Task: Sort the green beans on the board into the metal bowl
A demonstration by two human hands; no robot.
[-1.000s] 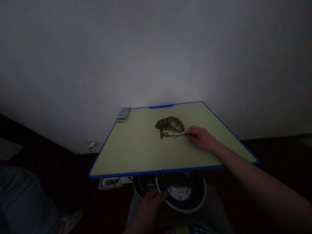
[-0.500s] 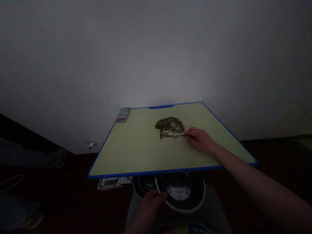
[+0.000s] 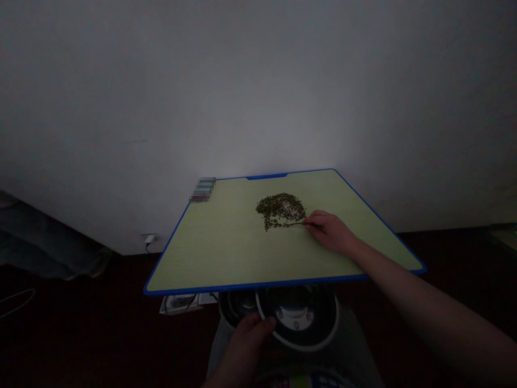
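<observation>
A loose heap of small greenish-brown grains [image 3: 278,206], like dried beans or seeds, is spread on the pale yellow-green board [image 3: 218,253] with a blue rim. At the heap's near right edge, my right hand [image 3: 328,231] pinches a thin dark pointed tool [image 3: 298,222]. Its tip lies among the nearest grains; its exact kind is too dim to make out. Below the board's front edge, my left hand [image 3: 252,331] grips the rim of a shiny metal bowl [image 3: 299,346] resting over my lap. A second metal bowl [image 3: 226,312] stands partly hidden behind it.
A plain wall [image 3: 258,97] rises behind the board. On the left, a plug in a wall socket [image 3: 150,239] sits near another person's legs [image 3: 48,240]. A white tray [image 3: 173,311] with cables shows under the board's front left edge.
The tool's tip has shifted slightly up toward the heap. The other person's legs have moved at the left, and the foot at lower left has gone from view. My left hand stays on the bowl.
</observation>
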